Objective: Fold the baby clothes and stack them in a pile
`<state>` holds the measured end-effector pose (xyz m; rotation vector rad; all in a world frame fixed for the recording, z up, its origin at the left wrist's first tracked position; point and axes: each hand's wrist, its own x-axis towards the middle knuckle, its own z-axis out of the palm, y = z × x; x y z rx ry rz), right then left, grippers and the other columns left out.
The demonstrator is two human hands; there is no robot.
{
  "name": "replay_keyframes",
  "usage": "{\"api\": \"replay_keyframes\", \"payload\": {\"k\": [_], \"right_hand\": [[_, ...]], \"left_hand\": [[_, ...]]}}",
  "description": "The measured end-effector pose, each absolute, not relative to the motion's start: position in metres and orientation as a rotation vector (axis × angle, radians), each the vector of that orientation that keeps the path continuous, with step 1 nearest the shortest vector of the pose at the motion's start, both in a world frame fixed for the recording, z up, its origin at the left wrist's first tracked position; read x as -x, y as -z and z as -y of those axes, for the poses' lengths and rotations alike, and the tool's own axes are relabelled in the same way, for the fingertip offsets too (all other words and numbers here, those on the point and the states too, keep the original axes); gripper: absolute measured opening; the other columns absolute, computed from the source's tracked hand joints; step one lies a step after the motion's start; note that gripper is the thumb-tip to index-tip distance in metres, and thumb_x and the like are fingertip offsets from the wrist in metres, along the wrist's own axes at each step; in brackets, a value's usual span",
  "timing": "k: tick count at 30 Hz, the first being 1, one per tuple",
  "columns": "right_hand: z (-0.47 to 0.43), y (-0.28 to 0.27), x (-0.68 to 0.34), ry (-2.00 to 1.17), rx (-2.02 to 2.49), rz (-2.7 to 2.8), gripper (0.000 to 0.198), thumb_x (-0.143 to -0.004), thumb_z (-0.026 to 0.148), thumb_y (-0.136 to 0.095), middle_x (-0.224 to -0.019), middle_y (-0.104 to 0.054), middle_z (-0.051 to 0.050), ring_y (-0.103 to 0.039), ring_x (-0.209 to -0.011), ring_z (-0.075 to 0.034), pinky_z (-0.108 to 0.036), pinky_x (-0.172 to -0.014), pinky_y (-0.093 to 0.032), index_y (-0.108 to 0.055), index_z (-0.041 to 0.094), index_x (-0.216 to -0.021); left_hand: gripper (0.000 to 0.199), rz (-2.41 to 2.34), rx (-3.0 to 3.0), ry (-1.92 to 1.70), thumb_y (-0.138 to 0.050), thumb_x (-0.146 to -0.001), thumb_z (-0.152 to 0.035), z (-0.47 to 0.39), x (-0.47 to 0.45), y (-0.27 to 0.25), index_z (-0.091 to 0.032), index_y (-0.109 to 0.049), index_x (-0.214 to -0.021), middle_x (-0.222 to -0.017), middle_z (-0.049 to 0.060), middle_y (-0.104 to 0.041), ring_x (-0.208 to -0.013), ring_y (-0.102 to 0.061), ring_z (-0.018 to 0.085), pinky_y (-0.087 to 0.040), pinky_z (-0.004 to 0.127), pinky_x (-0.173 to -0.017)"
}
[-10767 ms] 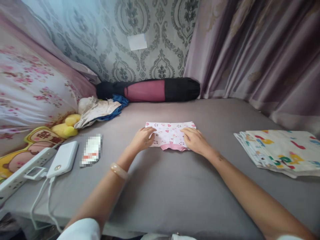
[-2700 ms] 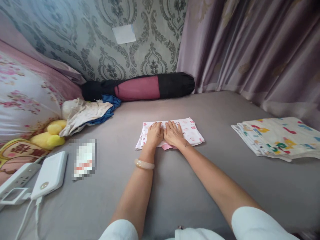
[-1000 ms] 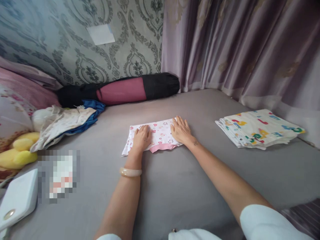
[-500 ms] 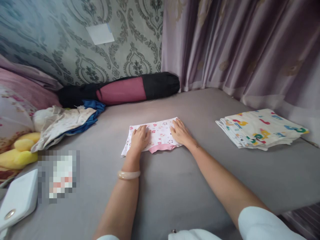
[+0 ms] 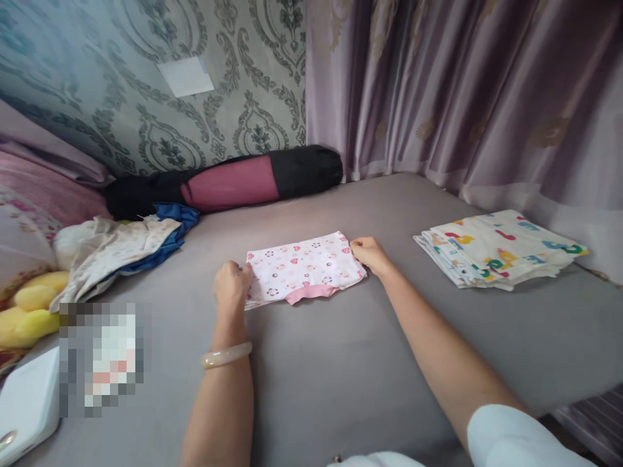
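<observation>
A folded white shirt [image 5: 302, 263] with pink hearts, small flowers and a pink neckband lies flat on the grey bed. My left hand [image 5: 232, 283], a pale bangle [image 5: 227, 356] on its wrist, is closed at the shirt's left edge, fingers curled around the cloth. At the opposite edge my right hand [image 5: 370, 254] pinches the upper right side of the shirt. The fingertips of both hands are partly hidden.
A stack of folded white clothes [image 5: 501, 250] with colourful print lies at the right. Rumpled clothes [image 5: 126, 250], a yellow plush toy [image 5: 36, 305] and a white device [image 5: 32, 402] are at the left. A long black-and-maroon bag [image 5: 228, 181] lies along the wall.
Both hands have moved outward from lying flat on top of the shirt to its side edges, and their fingers have closed there. The view has shifted slightly.
</observation>
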<state>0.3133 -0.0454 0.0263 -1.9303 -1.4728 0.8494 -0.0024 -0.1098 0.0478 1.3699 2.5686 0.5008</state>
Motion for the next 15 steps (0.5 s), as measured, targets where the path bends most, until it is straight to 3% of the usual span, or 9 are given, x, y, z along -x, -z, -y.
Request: {"api": "replay_keyframes", "payload": {"k": [9,15], "right_hand": [[0.047,-0.037,-0.303,-1.047,1.862,1.435,0.014,-0.081,0.020,-0.057,-0.054,-0.052,0.004,-0.047,-0.049,-0.008,-0.017,-0.044,-0.029,-0.066,0.014,-0.073],[0.056,-0.055,-0.299,-1.227,1.847,1.410,0.029,-0.082,0.024,-0.055,-0.039,-0.032,0.009,-0.032,-0.037,-0.006,-0.019,-0.038,-0.020,-0.046,0.020,-0.055]], "left_hand": [[0.034,-2.442,-1.372,-0.388,-0.052,-0.079,-0.050,0.104,0.013,-0.050,-0.020,-0.062,-0.069,-0.074,0.015,-0.070,-0.084,-0.067,0.032,-0.047,0.035,-0.067],[0.036,-2.291,-1.304,-0.434,-0.060,-0.069,-0.055,0.105,0.020,-0.053,-0.020,-0.062,-0.062,-0.054,0.006,-0.060,-0.060,-0.060,0.026,-0.041,0.031,-0.054]]}}
